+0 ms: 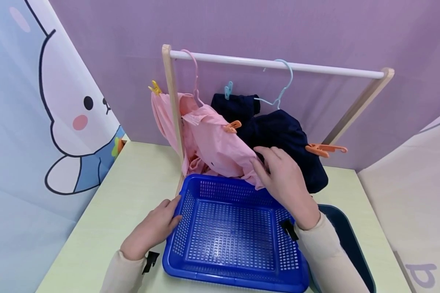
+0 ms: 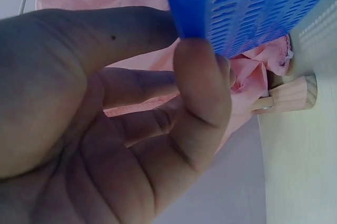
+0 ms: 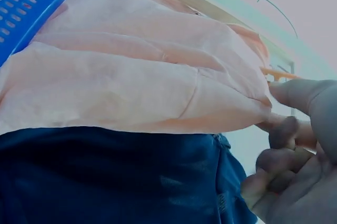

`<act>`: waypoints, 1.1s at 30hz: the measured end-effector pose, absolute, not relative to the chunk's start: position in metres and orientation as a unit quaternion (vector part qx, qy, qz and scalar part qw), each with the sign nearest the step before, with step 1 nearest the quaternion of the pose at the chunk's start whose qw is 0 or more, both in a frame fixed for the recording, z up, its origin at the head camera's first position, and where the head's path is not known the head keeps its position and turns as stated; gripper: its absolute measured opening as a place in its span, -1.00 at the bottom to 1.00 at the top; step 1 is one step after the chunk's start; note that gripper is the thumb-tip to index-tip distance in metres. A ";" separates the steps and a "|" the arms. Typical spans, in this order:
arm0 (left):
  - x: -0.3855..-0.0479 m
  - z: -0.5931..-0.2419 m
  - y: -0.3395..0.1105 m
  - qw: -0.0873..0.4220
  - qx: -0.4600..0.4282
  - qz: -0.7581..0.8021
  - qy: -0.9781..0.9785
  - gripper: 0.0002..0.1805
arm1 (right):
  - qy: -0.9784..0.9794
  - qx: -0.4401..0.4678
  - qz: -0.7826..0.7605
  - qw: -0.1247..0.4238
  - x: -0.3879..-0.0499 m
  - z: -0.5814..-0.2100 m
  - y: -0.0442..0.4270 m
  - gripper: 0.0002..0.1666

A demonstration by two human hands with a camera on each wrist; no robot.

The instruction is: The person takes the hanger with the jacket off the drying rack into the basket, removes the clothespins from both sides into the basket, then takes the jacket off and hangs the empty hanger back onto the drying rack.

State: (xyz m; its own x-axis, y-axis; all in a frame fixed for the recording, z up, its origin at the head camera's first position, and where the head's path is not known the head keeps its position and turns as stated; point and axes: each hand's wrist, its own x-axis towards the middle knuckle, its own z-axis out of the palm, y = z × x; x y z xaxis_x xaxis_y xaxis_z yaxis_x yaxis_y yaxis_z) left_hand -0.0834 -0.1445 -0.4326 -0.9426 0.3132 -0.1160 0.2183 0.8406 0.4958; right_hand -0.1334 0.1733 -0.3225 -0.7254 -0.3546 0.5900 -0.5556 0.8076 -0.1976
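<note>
My left hand [image 1: 155,224] grips the left rim of a blue basket [image 1: 234,280], thumb inside; the left wrist view shows the fingers [image 2: 202,87] curled against the blue rim [image 2: 187,3]. A pink garment [image 1: 220,146] hangs on a pink hanger [image 1: 196,81], its lower part at the basket's back rim. With thumb and forefinger my right hand [image 1: 284,179] pinches this garment's right edge; the right wrist view shows the pink cloth [image 3: 131,87] reaching the fingertips [image 3: 269,107]. Behind the hand is a dark navy garment [image 1: 278,130] on a light blue hanger [image 1: 287,83].
A wooden rack with a white bar [image 1: 326,70] stands at the back. Clips in yellow [image 1: 155,88], light blue [image 1: 228,90] and orange [image 1: 232,127] are on the garments, with another orange clip [image 1: 320,149] at right. A dark green container [image 1: 352,244] lies right of the basket.
</note>
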 end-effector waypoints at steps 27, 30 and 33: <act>-0.082 -0.432 -0.143 0.101 0.135 0.264 0.950 -0.33 | -0.933 0.216 0.162 0.239 -0.145 -0.317 0.160 -0.82; -0.083 -0.433 -0.143 0.100 0.136 0.263 0.950 -0.33 | -0.933 0.213 0.159 0.243 -0.144 -0.316 0.161 -0.82; -0.083 -0.432 -0.143 0.101 0.135 0.262 0.950 -0.33 | -0.933 0.209 0.157 0.246 -0.144 -0.315 0.163 -0.81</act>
State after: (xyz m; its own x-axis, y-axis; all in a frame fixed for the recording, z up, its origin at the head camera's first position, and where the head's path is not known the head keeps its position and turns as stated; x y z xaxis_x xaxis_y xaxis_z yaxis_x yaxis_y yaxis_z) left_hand -0.0827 -0.1430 -0.4324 -0.9433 0.3093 -0.1209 0.2036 0.8263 0.5251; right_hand -0.1441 0.1630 -0.3154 -0.7910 -0.3132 0.5256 -0.4679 0.8632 -0.1897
